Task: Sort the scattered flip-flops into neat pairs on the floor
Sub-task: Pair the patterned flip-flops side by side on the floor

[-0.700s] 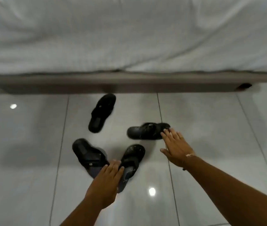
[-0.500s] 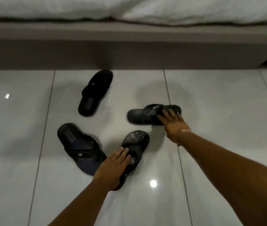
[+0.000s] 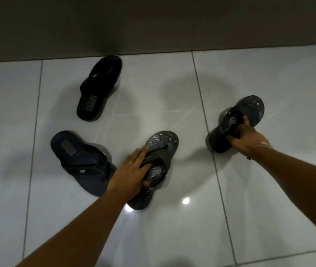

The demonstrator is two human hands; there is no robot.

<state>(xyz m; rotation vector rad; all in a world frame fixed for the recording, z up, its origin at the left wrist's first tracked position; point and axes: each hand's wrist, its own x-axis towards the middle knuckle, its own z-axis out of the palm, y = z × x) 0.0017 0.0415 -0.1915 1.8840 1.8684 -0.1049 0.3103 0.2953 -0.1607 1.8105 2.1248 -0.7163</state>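
Several dark flip-flops lie on the white tiled floor. My left hand (image 3: 132, 171) grips the strap of a patterned grey flip-flop (image 3: 161, 145) at the centre, toe pointing away. My right hand (image 3: 245, 136) holds a matching patterned flip-flop (image 3: 253, 110) by its strap, to the right, tilted with its toe up and right. A navy flip-flop (image 3: 70, 151) rests just left of my left hand, touching the grey one. A black flip-flop (image 3: 99, 87) lies farther back on the left.
A dark bed base (image 3: 153, 24) runs across the top of the view, close behind the black flip-flop. Glossy floor tiles (image 3: 269, 209) spread to the right and toward me, with a bright light reflection near the centre.
Both hands have closed on the patterned flip-flops' straps. My right hand has carried its flip-flop to the right and turned it. The view has tilted down, so the bed's top is out of frame.
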